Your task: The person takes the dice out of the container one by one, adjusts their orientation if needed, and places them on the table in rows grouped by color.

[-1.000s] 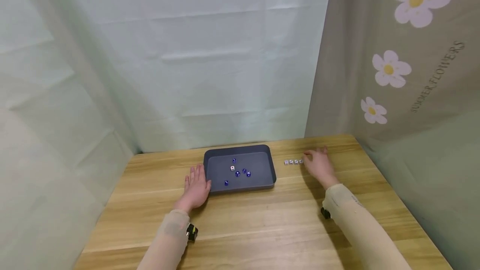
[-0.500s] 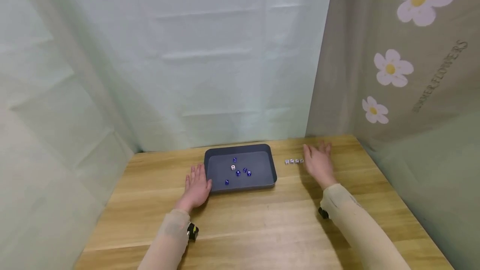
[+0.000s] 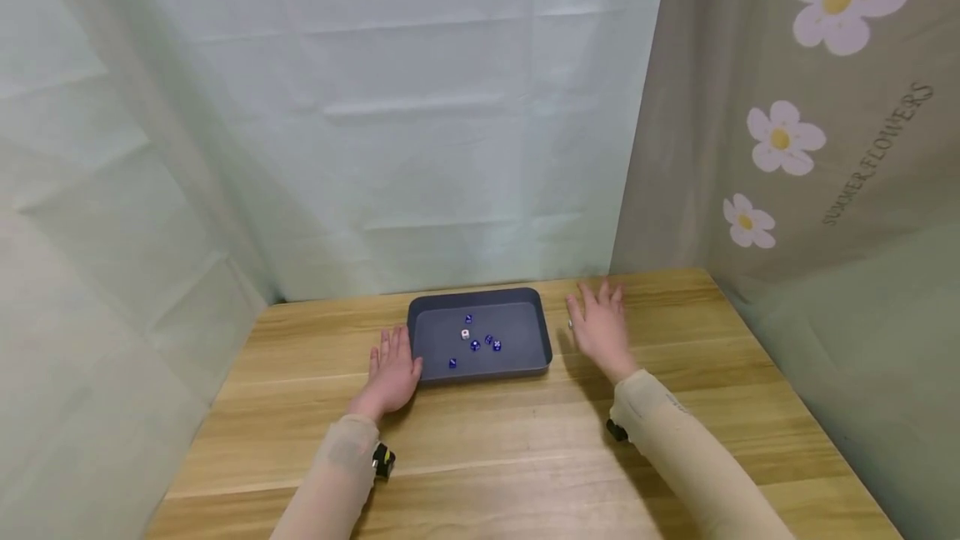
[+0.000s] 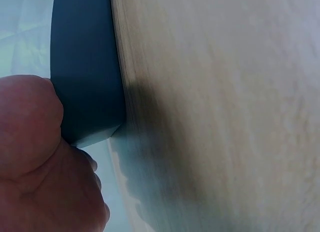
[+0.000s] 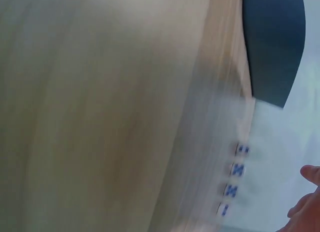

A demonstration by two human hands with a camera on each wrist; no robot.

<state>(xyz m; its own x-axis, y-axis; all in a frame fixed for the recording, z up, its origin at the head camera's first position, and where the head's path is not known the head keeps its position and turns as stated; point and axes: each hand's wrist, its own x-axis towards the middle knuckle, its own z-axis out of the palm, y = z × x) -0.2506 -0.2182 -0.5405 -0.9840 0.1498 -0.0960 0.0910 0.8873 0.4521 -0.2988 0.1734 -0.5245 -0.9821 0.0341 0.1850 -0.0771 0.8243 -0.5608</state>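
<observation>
My left hand (image 3: pixel 392 375) rests with straight fingers along the left end of a shallow dark grey tray (image 3: pixel 480 377); in the left wrist view the thumb (image 4: pixel 30 124) lies against the tray's wall (image 4: pixel 87 67). Inside the tray are several blue dice (image 3: pixel 476 346) and one white die (image 3: pixel 465 334) with a dark red pip. To the tray's right, my right hand (image 3: pixel 602 332) hovers with spread fingers over a row of white dice, nearly all hidden in the head view. The right wrist view shows these white dice (image 5: pixel 237 169) with blue pips, lined up on the table, apart from the fingers.
A wood-grain table (image 3: pixel 495 457) carries everything. Pale curtains (image 3: pixel 450 148) hang close behind its far edge, and a flowered curtain (image 3: pixel 780 140) stands along the right side.
My right hand has moved left from the right end of the white dice row to above it, its fingers going from pinched together to spread. The left hand and tray stay put.
</observation>
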